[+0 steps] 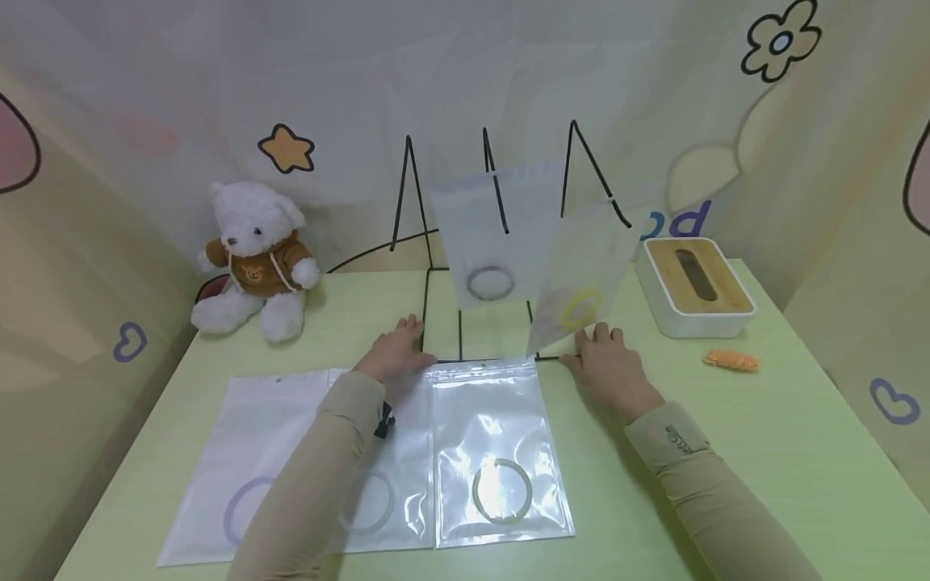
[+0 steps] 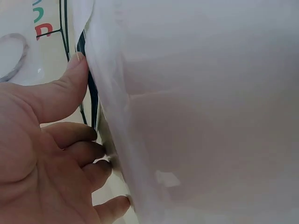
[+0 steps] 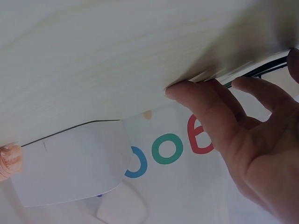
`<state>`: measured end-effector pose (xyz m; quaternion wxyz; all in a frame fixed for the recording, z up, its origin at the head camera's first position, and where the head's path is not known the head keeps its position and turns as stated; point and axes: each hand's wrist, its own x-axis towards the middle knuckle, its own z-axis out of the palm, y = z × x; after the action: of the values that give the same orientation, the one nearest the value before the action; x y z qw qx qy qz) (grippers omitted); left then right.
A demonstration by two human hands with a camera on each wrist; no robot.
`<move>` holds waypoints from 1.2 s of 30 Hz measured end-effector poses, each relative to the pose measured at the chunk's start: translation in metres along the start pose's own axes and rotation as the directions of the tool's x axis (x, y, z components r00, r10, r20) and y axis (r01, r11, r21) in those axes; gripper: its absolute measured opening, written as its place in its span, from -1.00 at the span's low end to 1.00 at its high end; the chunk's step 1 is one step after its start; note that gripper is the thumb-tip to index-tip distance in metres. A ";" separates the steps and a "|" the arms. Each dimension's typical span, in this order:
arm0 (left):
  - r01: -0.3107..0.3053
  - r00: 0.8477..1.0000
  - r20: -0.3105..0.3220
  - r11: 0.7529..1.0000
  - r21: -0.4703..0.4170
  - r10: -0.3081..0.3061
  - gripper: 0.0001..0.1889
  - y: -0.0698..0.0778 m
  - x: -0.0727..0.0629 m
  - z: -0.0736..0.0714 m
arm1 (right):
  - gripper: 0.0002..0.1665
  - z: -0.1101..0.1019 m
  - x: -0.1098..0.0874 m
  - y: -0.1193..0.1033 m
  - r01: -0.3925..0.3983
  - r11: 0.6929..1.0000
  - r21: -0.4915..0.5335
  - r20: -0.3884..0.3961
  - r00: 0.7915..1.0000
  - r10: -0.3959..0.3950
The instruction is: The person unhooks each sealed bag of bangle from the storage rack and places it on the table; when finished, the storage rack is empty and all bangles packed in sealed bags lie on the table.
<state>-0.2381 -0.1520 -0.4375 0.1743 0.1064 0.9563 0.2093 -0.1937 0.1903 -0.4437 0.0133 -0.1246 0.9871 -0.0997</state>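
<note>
A black wire display rack (image 1: 460, 335) stands on the table, its hooks rising at the back. Two translucent bags hang from it: one (image 1: 494, 226) with a greyish ring, another (image 1: 584, 258) with a yellow ring. At the base's front left corner, my left hand (image 1: 395, 353) touches the wire, thumb beside it (image 2: 96, 102) and fingers loosely bent. My right hand (image 1: 609, 367) rests by the front right corner, fingertips on the tabletop (image 3: 117, 51). Nearer me lie a clear zip bag (image 1: 501, 428) with a pale ring and white-looking bags (image 1: 269, 411) with rings, partly under my left arm.
A white plush bear (image 1: 254, 218) in a brown top sits at the back left. At the back right stands a white tissue box (image 1: 701, 323) with a wooden lid, an orange wrapped item (image 1: 731, 361) in front of it. A printed curtain (image 1: 349, 64) hangs behind.
</note>
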 end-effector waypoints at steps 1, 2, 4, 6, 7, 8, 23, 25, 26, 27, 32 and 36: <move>0.003 1.000 0.000 1.000 0.003 -0.003 -0.17 0.000 0.000 0.001 | -0.34 0.001 0.000 0.000 -0.001 1.000 -0.003 -0.003 1.000 0.001; 0.003 1.000 -0.001 1.000 0.010 -0.003 -0.17 0.000 0.000 0.001 | -0.34 0.001 0.000 0.000 -0.001 1.000 -0.002 -0.005 1.000 0.001; 0.002 1.000 -0.005 1.000 0.022 -0.002 -0.17 0.000 0.000 0.001 | -0.34 0.002 0.001 0.000 -0.001 1.000 -0.004 -0.009 1.000 0.001; -0.001 1.000 -0.005 1.000 0.028 0.002 -0.18 0.002 -0.001 0.000 | -0.34 0.002 0.000 0.000 0.001 1.000 -0.006 -0.010 1.000 -0.001; -0.001 1.000 -0.002 1.000 0.027 0.001 -0.18 0.003 -0.002 -0.001 | -0.35 0.002 0.000 0.000 0.003 1.000 -0.007 -0.010 1.000 -0.003; -0.003 1.000 0.005 1.000 0.027 0.003 -0.19 0.004 -0.003 -0.001 | -0.35 0.002 0.000 0.000 0.005 1.000 -0.003 -0.008 1.000 -0.005; -0.009 0.998 0.063 0.996 0.094 0.003 -0.15 0.010 0.001 -0.008 | -0.32 -0.004 -0.002 -0.002 0.010 1.000 -0.009 0.006 1.000 -0.010; 0.002 0.998 0.070 0.997 0.081 -0.007 -0.15 0.010 0.001 -0.008 | -0.32 -0.005 -0.002 -0.001 0.010 1.000 0.002 0.012 1.000 -0.011; 0.006 0.997 0.072 0.997 0.075 -0.012 -0.15 0.010 0.002 -0.008 | -0.32 -0.005 -0.002 -0.001 0.009 1.000 0.006 0.015 1.000 -0.009; 0.010 0.997 0.072 0.998 0.067 -0.015 -0.16 0.010 0.001 -0.008 | -0.31 -0.005 -0.001 -0.001 0.005 1.000 0.014 0.019 1.000 -0.006; 0.017 0.998 0.066 0.999 0.041 -0.019 -0.16 0.009 0.001 -0.008 | -0.21 -0.009 -0.001 0.002 -0.023 0.998 0.064 0.056 0.998 0.020; 0.020 0.998 0.064 0.999 0.050 -0.023 -0.17 0.011 0.002 -0.007 | -0.24 -0.014 -0.002 0.007 -0.029 0.994 0.105 0.091 0.996 0.020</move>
<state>-0.2411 -0.1446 -0.4274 0.2044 0.1072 0.9562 0.1801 -0.1940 0.2006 -0.4314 0.0655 -0.1161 0.9803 -0.1461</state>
